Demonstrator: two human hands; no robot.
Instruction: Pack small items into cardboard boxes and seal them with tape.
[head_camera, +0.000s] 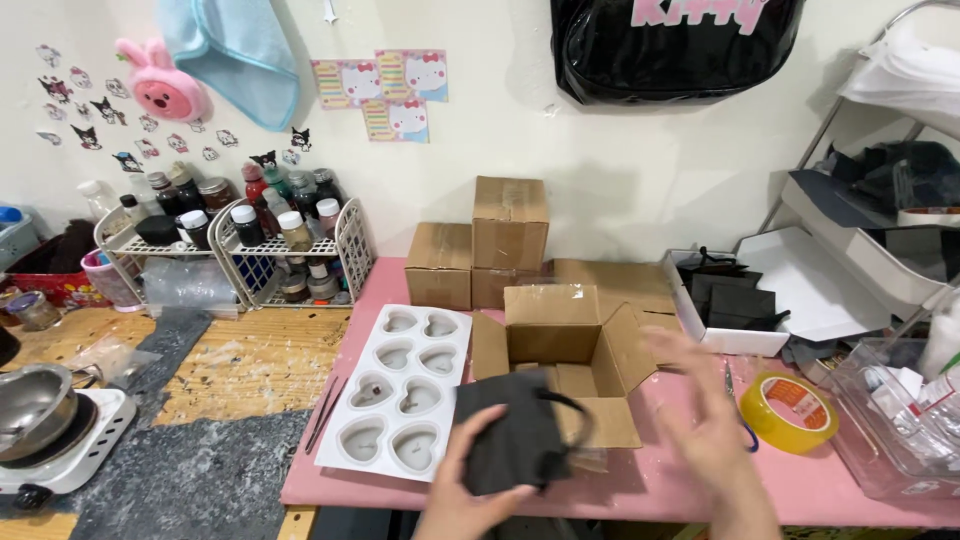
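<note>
My left hand (462, 492) grips a small black bag with cord handles (515, 432) by its lower edge, just in front of an open cardboard box (565, 345) on the pink table (820, 485). Blurred and with its fingers spread, my right hand (705, 415) hovers right of the box and holds nothing. A white mould with heart-shaped cavities (400, 390) lies left of the bag.
Three closed cardboard boxes (505, 235) stand at the wall. A white box of black bags (725, 300) and a yellow tape roll (790, 410) sit to the right, beside a clear plastic bin (895, 420). Wire racks of bottles (250, 250) and a small hotplate with a pot (50, 430) are left.
</note>
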